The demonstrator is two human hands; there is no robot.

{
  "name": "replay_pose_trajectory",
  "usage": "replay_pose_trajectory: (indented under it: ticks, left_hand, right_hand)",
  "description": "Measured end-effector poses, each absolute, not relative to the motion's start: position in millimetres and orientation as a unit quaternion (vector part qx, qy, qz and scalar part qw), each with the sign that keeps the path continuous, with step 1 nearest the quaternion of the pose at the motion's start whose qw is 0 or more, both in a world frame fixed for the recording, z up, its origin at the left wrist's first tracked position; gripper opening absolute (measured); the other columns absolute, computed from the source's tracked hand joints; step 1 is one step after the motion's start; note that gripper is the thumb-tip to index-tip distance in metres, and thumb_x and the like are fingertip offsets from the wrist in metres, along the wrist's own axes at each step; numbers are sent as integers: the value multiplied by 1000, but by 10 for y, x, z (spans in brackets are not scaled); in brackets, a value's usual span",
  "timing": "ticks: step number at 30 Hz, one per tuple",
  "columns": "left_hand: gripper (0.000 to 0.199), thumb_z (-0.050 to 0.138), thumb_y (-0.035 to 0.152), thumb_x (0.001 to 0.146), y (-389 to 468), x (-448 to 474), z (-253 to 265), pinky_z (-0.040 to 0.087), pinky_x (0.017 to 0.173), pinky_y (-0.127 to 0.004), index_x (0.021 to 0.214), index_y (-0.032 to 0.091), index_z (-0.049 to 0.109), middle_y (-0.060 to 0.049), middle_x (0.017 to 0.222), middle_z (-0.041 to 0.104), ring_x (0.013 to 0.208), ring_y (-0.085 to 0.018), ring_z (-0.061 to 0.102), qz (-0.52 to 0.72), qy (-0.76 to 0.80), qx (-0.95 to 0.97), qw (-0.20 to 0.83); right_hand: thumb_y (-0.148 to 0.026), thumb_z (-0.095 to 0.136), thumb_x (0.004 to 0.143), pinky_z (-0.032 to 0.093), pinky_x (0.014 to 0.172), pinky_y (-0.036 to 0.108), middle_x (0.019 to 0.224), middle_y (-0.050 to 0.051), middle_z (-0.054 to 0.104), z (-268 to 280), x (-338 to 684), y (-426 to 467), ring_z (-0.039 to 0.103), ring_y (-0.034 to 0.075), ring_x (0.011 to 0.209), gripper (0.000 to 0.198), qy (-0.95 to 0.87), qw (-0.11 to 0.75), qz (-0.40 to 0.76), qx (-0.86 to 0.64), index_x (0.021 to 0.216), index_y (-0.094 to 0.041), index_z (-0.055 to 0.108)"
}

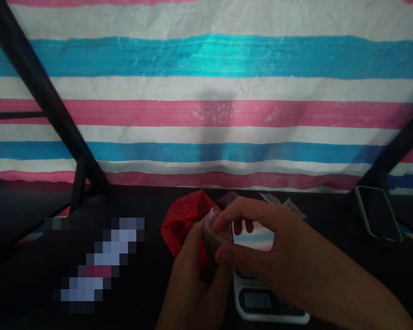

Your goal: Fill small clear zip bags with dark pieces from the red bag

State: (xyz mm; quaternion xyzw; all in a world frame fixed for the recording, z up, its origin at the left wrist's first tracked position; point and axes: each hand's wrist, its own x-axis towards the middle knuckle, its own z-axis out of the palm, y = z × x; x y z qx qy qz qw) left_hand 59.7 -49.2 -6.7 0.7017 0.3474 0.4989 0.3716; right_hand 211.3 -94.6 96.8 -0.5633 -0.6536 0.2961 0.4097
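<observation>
A small clear zip bag [211,243] with a reddish line near its mouth is held between both hands, above the table's middle. My left hand [199,284] wraps round its side and lower part. At the top, my right hand [261,243] pinches the mouth with thumb and forefinger, the other fingers curled behind. What the bag contains is too dark to make out. Just behind the left hand lies a crumpled red plastic bag [182,220]. Below the right hand stands a white digital scale [242,307] with a shiny plate and a small display, partly covered by that hand.
Small clear bags [292,206] lie behind the right hand. A phone [378,213] rests at the right edge of the black table [134,201]. A blurred-out pale strip [103,261] is at left. Dark slanted bars [51,101] flank a striped plastic sheet [158,110].
</observation>
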Motion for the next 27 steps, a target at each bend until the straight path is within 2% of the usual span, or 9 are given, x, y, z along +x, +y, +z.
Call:
replay_pose_trajectory:
  ticks: [3,5,9,13,17,20,22,25,27]
  left_hand:
    - [43,69,33,96,-454,535,-76,67,96,-40,139,31,64,-7,134,77,119,-28,77,510,342,706,353]
    - [44,68,29,96,-434,508,-109,67,97,-40,140,32,63,-7,136,76,121,-28,76,510,338,711,346]
    - [49,65,25,97,-413,479,-197,65,100,-40,144,34,60,-7,143,72,126,-28,73,498,329,737,318]
    - [51,64,25,96,-405,477,-212,62,105,-44,145,32,58,-10,146,70,130,-29,70,482,335,759,282]
    - [46,59,16,93,-382,494,-173,66,93,-37,137,31,61,-9,131,75,112,-24,77,466,314,764,319]
    - [39,59,13,90,-321,496,-189,66,84,-34,126,28,65,-7,119,77,96,-22,77,471,328,748,332]
    - [31,60,16,89,-253,473,-220,65,79,-33,118,26,66,-5,108,77,88,-21,76,490,351,734,314]
    - [24,60,19,89,-134,400,-259,62,74,-31,111,24,67,-3,96,76,83,-21,75,522,374,713,282]
    - [22,60,22,90,-66,345,-272,61,72,-31,111,23,67,-3,97,77,83,-21,75,548,387,691,269]
  right_hand:
    - [-4,75,82,50,89,24,106,-10,76,939,2116,-941,69,12,99,38,-665,409,306,-545,99,-37,79]
    - [2,69,85,48,94,26,108,-8,75,914,2111,-913,68,12,103,39,-679,399,297,-539,96,-34,79]
    - [1,65,89,46,89,27,99,-7,70,878,2107,-840,65,13,98,32,-694,371,239,-569,83,-28,75]
    - [-1,62,91,46,84,26,96,-7,68,869,2134,-838,64,12,95,30,-691,356,228,-587,83,-27,72]
    - [-8,65,94,47,82,25,96,-6,70,880,2189,-861,65,12,92,24,-685,362,212,-596,84,-28,74]
    - [-24,66,97,49,81,27,97,-3,74,883,2290,-899,68,15,91,13,-668,378,211,-606,92,-29,77]
    - [-36,65,97,52,78,29,98,-1,77,856,2413,-977,70,19,89,14,-640,373,221,-635,99,-29,78]
    - [-41,62,92,54,69,30,92,3,81,752,2667,-1188,73,22,81,24,-599,296,253,-700,102,-28,81]
    - [-38,60,90,54,65,29,86,4,82,659,2837,-1349,73,22,75,26,-574,231,281,-734,93,-27,84]
